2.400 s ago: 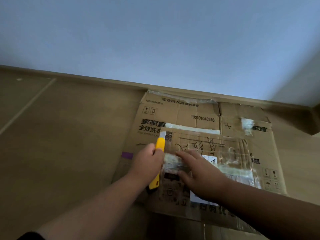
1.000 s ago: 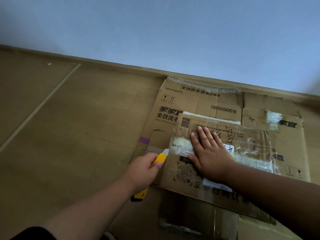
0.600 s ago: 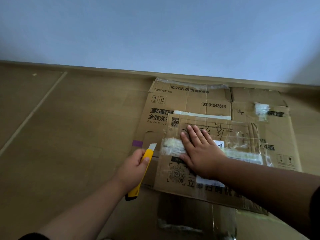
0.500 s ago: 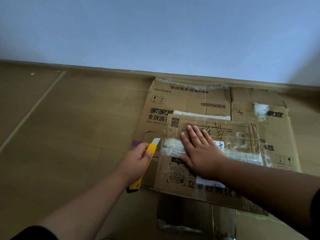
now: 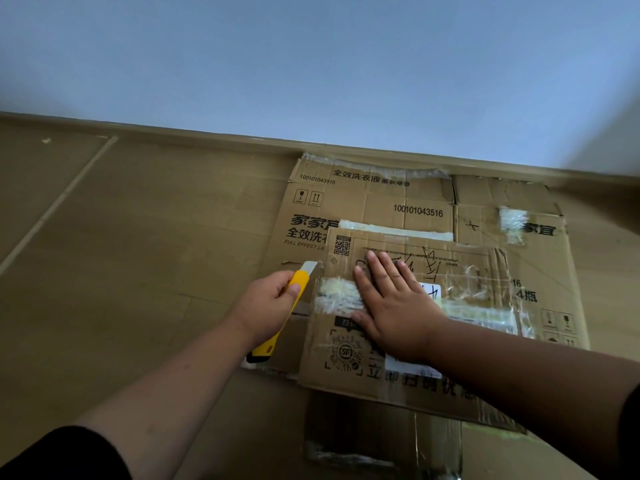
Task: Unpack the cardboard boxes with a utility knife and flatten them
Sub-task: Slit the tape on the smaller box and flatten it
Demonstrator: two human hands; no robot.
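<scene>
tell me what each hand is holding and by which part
The left hand grips the yellow utility knife around the middle of its handle, blade end pointing away. The right hand holds nothing; it presses flat on the taped cardboard box.

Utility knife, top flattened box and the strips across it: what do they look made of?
Utility knife: glossy yellow body, likely plastic; pale blade, probably metal. Top flattened box: matte brown corrugated cardboard, creased and printed. Strips: clear shiny packing tape, wrinkled and whitish.
</scene>
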